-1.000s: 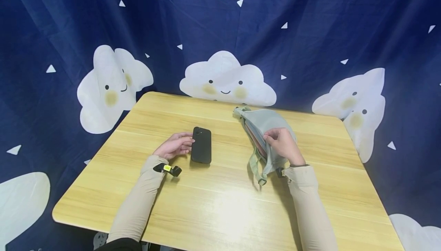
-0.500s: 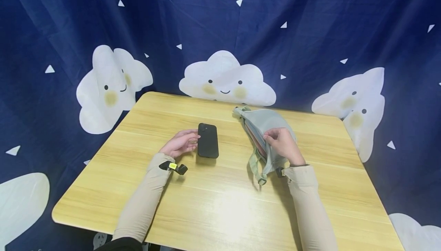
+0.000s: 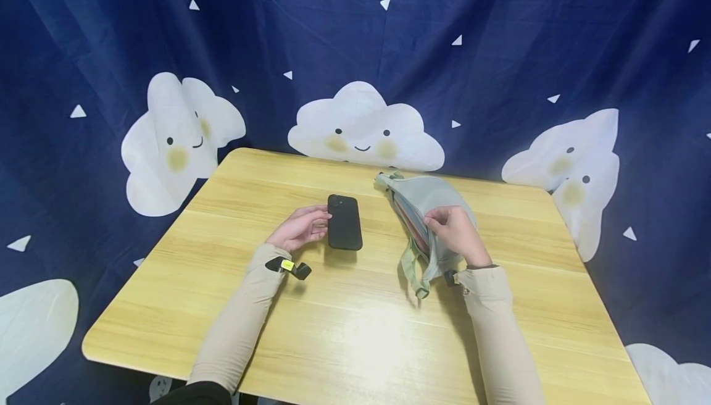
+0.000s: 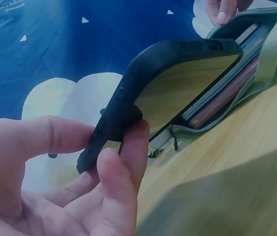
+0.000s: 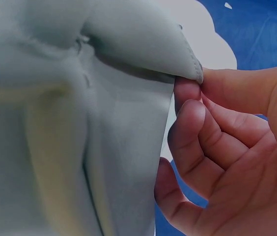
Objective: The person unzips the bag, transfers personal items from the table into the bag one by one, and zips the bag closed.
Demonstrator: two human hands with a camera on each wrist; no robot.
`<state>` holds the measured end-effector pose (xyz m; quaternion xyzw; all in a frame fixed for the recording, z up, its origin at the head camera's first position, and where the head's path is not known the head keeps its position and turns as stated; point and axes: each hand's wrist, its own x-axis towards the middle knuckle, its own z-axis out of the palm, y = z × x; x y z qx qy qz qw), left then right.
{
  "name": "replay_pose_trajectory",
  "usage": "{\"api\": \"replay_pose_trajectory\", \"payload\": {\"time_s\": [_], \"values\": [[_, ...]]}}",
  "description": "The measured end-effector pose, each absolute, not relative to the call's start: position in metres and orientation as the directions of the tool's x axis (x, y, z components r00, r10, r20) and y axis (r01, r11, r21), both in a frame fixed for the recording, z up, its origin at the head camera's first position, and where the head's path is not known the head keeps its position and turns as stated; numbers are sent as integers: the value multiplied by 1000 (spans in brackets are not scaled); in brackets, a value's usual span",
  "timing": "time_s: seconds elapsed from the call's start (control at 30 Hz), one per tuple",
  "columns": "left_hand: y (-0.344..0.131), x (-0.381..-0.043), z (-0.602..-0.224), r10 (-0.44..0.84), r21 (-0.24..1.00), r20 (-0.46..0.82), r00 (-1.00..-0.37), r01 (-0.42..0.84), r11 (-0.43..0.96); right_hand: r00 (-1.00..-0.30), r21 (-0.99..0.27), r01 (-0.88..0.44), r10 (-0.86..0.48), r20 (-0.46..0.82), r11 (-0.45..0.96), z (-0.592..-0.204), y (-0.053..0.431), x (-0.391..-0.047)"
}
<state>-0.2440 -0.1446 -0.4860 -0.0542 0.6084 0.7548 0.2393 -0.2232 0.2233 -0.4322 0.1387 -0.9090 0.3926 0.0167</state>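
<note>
Evidently, right fingers (image 5: 187, 123) pinch the grey bag (image 3: 436, 192), probably so it gapes; left of it, left fingers (image 4: 115, 174) pinch a phone (image 3: 345, 223).

Pale lettering (image 4: 8, 6) on blue curtain (image 4: 104, 44), apparently script, unreadable; yellow wrist label (image 3: 287, 265) likewise.

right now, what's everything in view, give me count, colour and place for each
table: 1, wood-coloured, below everything handled
bag: 1, grey-green, open, on the table's right half
strap: 1 loop, pale green, at the bag's near end
reddish item: 1, inside the bag, kind unclear
phone: 1, black, above the table, left of the bag
backdrop: 1, dark blue with white print, behind the table
sleeves: 2, beige, on the forearms
left hand: 1, bare, holding the phone's edge
right hand: 1, bare, pinching the bag's edge
</note>
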Motion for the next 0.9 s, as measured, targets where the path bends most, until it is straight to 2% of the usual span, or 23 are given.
{"api": "replay_pose_trajectory", "payload": {"time_s": [0.9], "values": [[-106, -251, -488, 309, 879, -353, -883, -427, -214, -955, -703, -290, -245, 168, 649, -435, 225, -225]]}}
